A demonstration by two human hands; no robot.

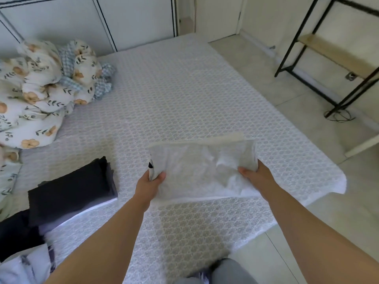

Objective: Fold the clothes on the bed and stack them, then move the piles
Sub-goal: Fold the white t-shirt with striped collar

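Holding a folded pale grey garment (202,169) by its two near corners, we have it over the near right part of the bed (164,95), though we cannot tell whether its underside touches the patterned cover. Our left hand (150,184) pinches the garment's left corner, thumb on top and fingers curled beneath, where a small dark mark shows on the cloth. Our right hand (255,177) grips the right corner the same way, thumb lying on the fabric and fingers tucked under. The garment's far edge shows a plain band, and its surface is slightly crumpled in the middle. To the left of the garment, well apart from it, a pile of dark folded clothes (71,191) lies on the bed, with a pale layer showing at its lower edge. Nearer us than that pile sits more dark and pale clothing (22,253), partly cut off by the frame's edge. Beyond the pile, at the bed's far left, a floral duvet (41,89) is bunched up against white wardrobe doors (82,19). To the right of the garment, past the bed's edge, is a tiled floor (266,83), and on it, far right, stands a black metal shelf (328,50) with a wooden board.
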